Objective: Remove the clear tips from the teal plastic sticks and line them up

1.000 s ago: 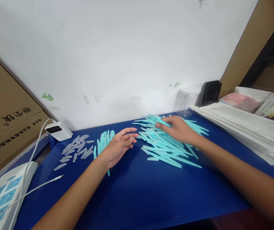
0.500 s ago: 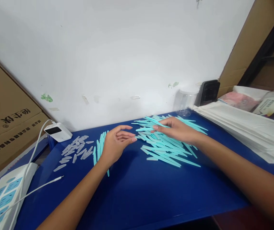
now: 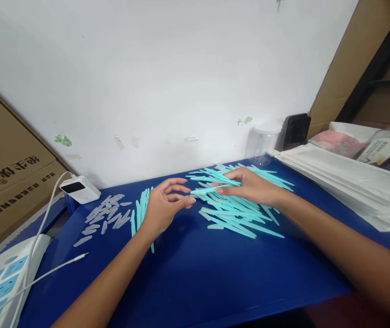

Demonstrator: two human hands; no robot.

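Observation:
My right hand [image 3: 247,184] pinches a slim turquoise eyebrow razor [image 3: 206,190] between thumb and fingers, its free end pointing left. Other turquoise razors lie around and under that hand in a spread-out pile [image 3: 239,218]. My left hand [image 3: 167,200] is curved with thumb and fingers apart, close to the razor's left end; whether they touch, I cannot tell. Beside the left wrist is a smaller, roughly lined-up group of razors [image 3: 142,207], partly covered by the hand. Farther left are several small translucent covers [image 3: 108,212], loose on the blue table [image 3: 195,273].
On the left are a white power bank [image 3: 80,189], a white cable [image 3: 68,262], a power strip [image 3: 5,287] and a cardboard box [image 3: 10,159]. A clear jar [image 3: 263,146] stands by the wall. At right lie white sheets [image 3: 345,187] and a bottle [image 3: 386,141].
The razor in my right hand has tilted and its left end now reaches my left fingertips. The left hand has hardly moved; the view has shifted slightly.

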